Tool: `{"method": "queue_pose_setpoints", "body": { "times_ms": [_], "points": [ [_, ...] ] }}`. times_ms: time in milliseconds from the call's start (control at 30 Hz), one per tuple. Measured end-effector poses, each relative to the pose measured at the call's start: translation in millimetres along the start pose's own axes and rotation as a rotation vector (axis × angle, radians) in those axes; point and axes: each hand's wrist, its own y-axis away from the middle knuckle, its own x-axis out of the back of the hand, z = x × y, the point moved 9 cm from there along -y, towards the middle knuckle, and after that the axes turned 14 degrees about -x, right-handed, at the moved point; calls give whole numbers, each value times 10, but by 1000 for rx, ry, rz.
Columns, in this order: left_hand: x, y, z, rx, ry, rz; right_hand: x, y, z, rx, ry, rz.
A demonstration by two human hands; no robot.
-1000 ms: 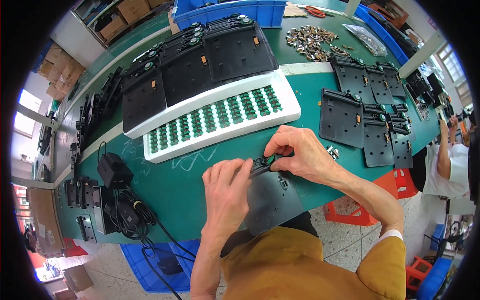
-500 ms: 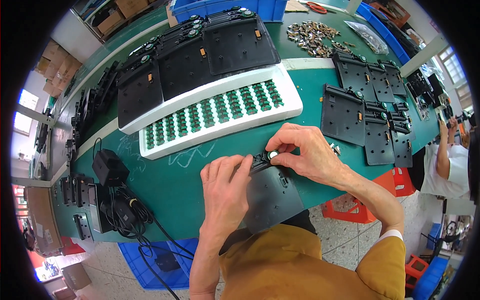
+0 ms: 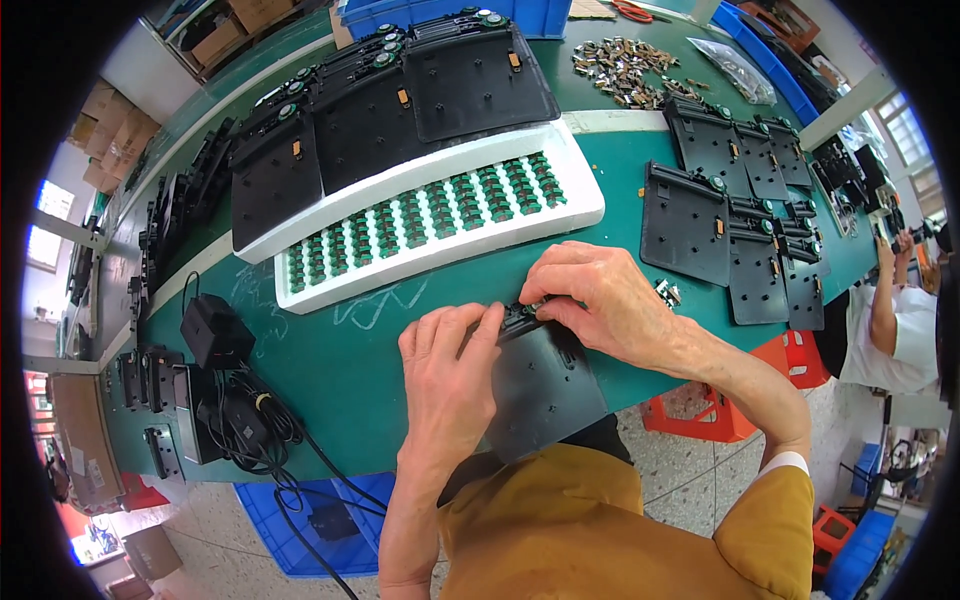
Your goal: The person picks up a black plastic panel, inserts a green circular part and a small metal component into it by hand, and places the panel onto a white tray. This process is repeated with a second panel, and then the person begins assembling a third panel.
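A black plastic panel (image 3: 545, 395) lies at the table's front edge, partly over my lap, with a narrow ridged strip along its far edge. My left hand (image 3: 448, 370) is closed on the left end of that strip, steadying the panel. At the strip's right end my right hand (image 3: 595, 300) pinches a small round green part down against the panel; the fingers cover most of it. Beyond both hands stands a white foam tray (image 3: 588, 185) with rows of small green circuit parts (image 3: 440, 210).
Black panels (image 3: 480, 90) with green round parts lie behind the tray; similar panels (image 3: 685, 225) are at the right. Small metal pieces (image 3: 625, 70) are heaped at the back. Black adapters (image 3: 217, 330) and cables lie left. A red stool (image 3: 700, 415) stands below; another person (image 3: 885, 335) is at far right.
My right fingers have turned and lowered over the round green part, which showed its pale face before and is now mostly covered. My left hand has stayed on the panel.
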Motion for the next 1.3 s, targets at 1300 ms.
{"method": "queue_pose_setpoints", "body": {
  "times_ms": [1300],
  "points": [
    [-21, 2, 14, 22, -31, -40, 779, 1028, 613, -472, 324, 298]
  ]
}}
